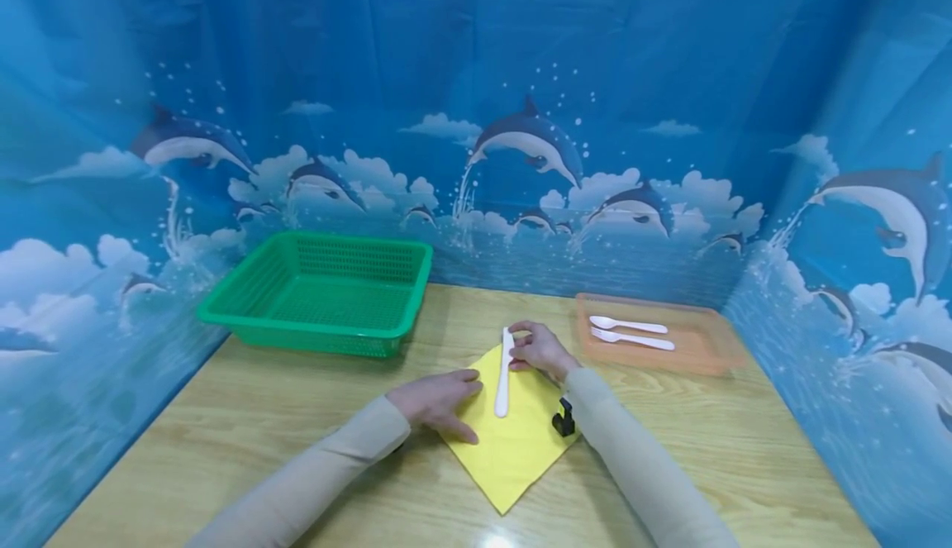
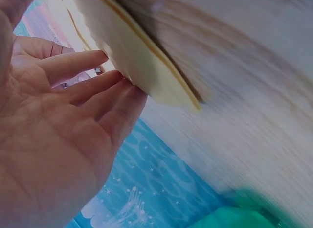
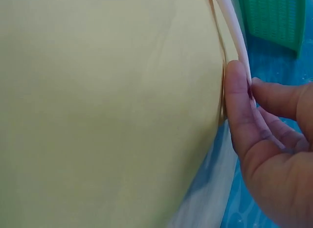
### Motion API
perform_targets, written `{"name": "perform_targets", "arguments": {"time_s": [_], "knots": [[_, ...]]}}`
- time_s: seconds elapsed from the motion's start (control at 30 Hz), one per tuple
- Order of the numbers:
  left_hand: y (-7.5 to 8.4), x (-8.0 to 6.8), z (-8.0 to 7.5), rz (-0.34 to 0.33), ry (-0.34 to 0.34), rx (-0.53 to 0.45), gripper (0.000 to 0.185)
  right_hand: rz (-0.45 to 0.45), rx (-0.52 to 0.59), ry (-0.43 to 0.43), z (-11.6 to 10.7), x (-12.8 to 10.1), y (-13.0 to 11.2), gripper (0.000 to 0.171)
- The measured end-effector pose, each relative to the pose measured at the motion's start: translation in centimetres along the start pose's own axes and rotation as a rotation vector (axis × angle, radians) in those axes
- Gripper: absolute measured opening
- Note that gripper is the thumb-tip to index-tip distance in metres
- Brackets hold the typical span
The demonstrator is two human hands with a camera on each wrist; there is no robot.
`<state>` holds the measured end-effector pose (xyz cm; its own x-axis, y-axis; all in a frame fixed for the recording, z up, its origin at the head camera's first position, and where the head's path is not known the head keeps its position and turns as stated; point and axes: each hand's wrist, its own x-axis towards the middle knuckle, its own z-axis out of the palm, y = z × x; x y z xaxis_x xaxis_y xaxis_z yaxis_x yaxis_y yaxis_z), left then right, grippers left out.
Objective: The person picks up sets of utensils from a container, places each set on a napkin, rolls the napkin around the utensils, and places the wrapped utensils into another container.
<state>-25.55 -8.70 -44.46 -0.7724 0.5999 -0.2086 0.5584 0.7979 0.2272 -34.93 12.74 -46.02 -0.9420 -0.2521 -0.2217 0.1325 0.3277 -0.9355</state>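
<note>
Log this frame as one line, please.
left hand: flat on yellow paper napkin | right hand: pinching white plastic knife on napkin | orange tray: two white utensils

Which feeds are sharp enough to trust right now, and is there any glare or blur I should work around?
Head view: sharp, evenly lit, wide-angle bend at the edges, a small glare spot on the wooden table near the bottom edge. Left wrist view: motion-blurred across the table and square yellow paper napkin; only the left hand reads clearly. Right wrist view: very close; the napkin fills the frame, soft, and the white plastic utensil is slightly blurred.
</note>
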Motion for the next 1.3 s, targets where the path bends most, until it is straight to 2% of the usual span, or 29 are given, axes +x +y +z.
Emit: {"name": "perform_targets", "arguments": {"time_s": [0.2,0.47,0.7,0.8,0.97,1.17,1.3], "knots": [[0.0,-0.1,0.0,0.016,0.008,0.009,0.088,0.005,-0.047,-0.012,0.0,0.1,0.1,0.045],[-0.1,-0.1,0.0,0.038,0.034,0.022,0.088,0.017,-0.151,0.017,0.2,-0.1,-0.4,0.041],[-0.1,-0.2,0.0,0.034,0.032,0.010,0.088,0.003,-0.283,0.049,0.5,-0.4,-0.5,0.045],[-0.1,-0.2,0.0,0.034,0.033,0.017,0.088,-0.074,-0.407,0.000,0.4,-0.7,-0.5,0.045],[-0.2,-0.2,0.2,0.036,0.037,0.018,0.089,-0.162,-0.586,-0.135,-0.1,-1.5,-1.0,0.030],[-0.3,-0.1,0.3,0.039,0.040,0.011,0.090,-0.152,-0.576,-0.342,-0.6,-2.4,-1.6,0.032],[-0.4,-0.1,0.3,0.033,0.039,0.002,0.089,-0.157,-0.579,-0.383,-0.6,-2.6,-1.7,0.032]]}}
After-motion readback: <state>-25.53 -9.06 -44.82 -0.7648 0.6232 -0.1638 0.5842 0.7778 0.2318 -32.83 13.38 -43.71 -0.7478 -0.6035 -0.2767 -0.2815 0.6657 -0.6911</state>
